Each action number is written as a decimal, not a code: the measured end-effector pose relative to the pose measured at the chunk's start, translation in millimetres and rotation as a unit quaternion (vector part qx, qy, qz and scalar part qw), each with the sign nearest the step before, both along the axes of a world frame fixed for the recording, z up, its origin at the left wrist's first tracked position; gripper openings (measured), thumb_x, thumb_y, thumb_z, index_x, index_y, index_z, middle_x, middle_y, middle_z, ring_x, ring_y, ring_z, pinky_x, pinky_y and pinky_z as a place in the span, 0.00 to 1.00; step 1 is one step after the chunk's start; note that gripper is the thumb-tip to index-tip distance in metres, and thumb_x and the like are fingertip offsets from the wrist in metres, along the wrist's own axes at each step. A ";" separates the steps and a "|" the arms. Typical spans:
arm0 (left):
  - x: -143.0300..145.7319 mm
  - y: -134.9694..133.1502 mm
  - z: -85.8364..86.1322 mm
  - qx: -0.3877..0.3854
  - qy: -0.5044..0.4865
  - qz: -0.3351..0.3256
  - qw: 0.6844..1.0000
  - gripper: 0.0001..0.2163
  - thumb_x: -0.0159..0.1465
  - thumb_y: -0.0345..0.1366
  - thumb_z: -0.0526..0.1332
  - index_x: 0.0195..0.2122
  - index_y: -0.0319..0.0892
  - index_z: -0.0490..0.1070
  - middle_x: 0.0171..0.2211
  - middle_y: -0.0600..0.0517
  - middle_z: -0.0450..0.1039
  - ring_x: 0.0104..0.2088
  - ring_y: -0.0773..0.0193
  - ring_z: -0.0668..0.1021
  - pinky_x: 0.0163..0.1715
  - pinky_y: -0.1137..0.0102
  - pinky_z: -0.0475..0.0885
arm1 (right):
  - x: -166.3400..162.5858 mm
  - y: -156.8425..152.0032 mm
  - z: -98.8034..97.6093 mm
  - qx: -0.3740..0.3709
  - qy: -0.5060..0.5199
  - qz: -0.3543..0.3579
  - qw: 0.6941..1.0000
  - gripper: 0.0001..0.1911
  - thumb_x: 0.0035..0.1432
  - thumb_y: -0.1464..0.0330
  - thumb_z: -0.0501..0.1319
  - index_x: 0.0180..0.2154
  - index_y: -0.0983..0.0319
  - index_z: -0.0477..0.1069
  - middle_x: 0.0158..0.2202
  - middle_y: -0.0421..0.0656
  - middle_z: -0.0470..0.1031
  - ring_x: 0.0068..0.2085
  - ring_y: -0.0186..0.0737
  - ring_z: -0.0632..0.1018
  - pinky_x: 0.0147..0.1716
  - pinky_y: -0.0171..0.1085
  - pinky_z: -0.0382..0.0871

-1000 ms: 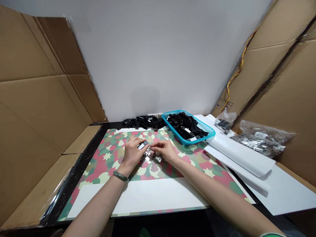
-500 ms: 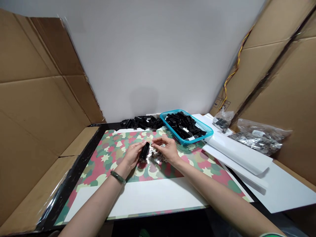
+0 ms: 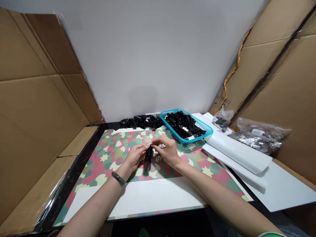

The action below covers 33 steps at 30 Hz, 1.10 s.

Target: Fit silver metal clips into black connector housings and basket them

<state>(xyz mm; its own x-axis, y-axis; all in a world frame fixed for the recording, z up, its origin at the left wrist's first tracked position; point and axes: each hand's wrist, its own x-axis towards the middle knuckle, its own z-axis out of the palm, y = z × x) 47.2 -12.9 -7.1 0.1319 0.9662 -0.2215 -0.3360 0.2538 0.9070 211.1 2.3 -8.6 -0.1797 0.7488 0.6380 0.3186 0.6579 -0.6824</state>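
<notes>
My left hand (image 3: 134,156) grips a small black rectangular part (image 3: 148,154), held nearly upright above the camouflage-patterned mat (image 3: 108,154). My right hand (image 3: 167,150) is closed in a pinch at the top of that part, its fingertips on something small and shiny that I cannot make out. A little pile of shiny metal pieces (image 3: 158,156) lies on the mat just under and between the hands. A green bangle (image 3: 118,178) sits on my left wrist.
A blue basket (image 3: 185,127) full of black parts stands behind the hands, with a loose heap of black parts (image 3: 141,121) at the wall. White sheets (image 3: 237,151), two clear bags of parts (image 3: 256,138) and cardboard walls (image 3: 37,98) lie around.
The black part has been lifted off the mat and turned from lying flat to nearly upright in my left hand. My right hand has come up from the metal pile to its top end.
</notes>
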 end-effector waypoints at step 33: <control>-4.8 3.1 -8.6 -0.067 -0.152 -0.009 0.986 0.02 0.57 0.28 0.69 0.31 0.37 0.78 0.29 0.50 0.77 0.27 0.69 0.77 0.26 0.77 0.76 | 4.8 -9.7 20.3 0.082 -0.015 0.038 0.996 0.11 0.63 0.64 0.60 0.31 0.59 0.78 0.33 0.45 0.77 0.36 0.41 0.76 0.39 0.41 0.69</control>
<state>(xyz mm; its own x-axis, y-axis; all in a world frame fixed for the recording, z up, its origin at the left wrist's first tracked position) 42.4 -9.8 -15.7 0.2293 0.9281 -0.2935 -0.5817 0.3724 0.7231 216.0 -7.4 11.7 -0.2520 0.6188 0.7440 0.2818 0.7825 -0.5553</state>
